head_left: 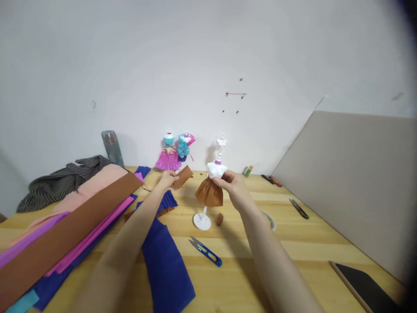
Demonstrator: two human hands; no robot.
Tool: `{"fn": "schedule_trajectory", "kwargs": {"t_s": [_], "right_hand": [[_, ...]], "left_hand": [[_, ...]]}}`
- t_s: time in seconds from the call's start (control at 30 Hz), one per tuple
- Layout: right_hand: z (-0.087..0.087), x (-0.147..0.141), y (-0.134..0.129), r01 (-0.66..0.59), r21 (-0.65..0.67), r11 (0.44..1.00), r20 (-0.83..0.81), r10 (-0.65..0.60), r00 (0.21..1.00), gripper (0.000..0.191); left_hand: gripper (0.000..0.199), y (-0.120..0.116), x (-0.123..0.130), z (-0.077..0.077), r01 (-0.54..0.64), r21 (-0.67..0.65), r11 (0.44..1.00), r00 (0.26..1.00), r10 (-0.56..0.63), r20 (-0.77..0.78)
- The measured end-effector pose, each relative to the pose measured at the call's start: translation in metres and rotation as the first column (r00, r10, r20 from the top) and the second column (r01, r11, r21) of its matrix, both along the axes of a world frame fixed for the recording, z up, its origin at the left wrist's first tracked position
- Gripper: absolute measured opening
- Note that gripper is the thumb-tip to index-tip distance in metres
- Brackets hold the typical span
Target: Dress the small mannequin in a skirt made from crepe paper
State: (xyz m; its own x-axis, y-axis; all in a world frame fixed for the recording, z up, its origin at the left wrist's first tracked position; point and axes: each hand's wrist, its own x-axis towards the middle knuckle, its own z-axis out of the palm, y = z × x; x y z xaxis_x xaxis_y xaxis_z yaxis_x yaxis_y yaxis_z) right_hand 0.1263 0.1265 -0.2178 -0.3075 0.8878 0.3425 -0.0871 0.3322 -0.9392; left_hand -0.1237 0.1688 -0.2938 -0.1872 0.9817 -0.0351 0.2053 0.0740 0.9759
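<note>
My right hand [230,182] grips the white miniature mannequin [216,169] at its torso. A brown gathered skirt [209,192] hangs around the mannequin's lower part, above its round white base [202,221], which is tilted off upright. To the left, my left hand [168,179] is closed on the edge of a small brown piece [183,177]. Blue-handled thread snips [206,251] lie in front of the mannequin. A small brown scrap [220,219] rests beside the base.
Two dressed mannequins [168,160] and a bare one [221,142] stand by the wall. Long coloured strips [71,217] cover the left side, near a striped cloth [65,180] and a bottle [112,148]. Blue material [167,269] lies in front; dark snips [299,208] and a phone [363,287] are right.
</note>
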Motion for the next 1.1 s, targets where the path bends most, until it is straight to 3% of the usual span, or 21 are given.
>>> {"fn": "schedule_trajectory", "kwargs": {"t_s": [0.13,0.23,0.47,0.7,1.0,1.1], "right_hand": [[-0.006,-0.015,-0.006,-0.018,0.028,0.999,-0.012,0.019,1.000,0.036],[-0.011,-0.029,-0.013,-0.032,0.082,0.996,-0.006,0.033,0.999,0.035],[-0.014,-0.053,-0.024,-0.113,0.101,0.989,-0.072,0.120,0.990,0.039],[-0.014,-0.061,-0.025,-0.184,0.076,0.980,-0.134,0.193,0.972,0.037],[-0.011,-0.055,-0.032,-0.215,0.149,0.965,-0.077,0.228,0.971,0.038],[-0.014,-0.052,-0.033,-0.264,0.157,0.952,-0.073,0.278,0.958,0.036]], "left_hand": [[0.033,-0.034,-0.012,0.017,0.014,0.027,1.000,0.966,-0.020,0.258],[0.044,-0.061,-0.015,0.032,0.036,0.125,0.991,0.908,-0.085,0.410],[0.047,-0.107,-0.008,0.055,0.065,0.270,0.961,0.815,-0.208,0.542],[0.052,-0.120,0.004,0.064,0.046,0.309,0.950,0.798,-0.222,0.561],[0.045,-0.129,0.019,0.078,0.131,0.342,0.931,0.740,-0.321,0.590],[0.047,-0.133,0.024,0.082,0.143,0.326,0.935,0.761,-0.314,0.568]]}}
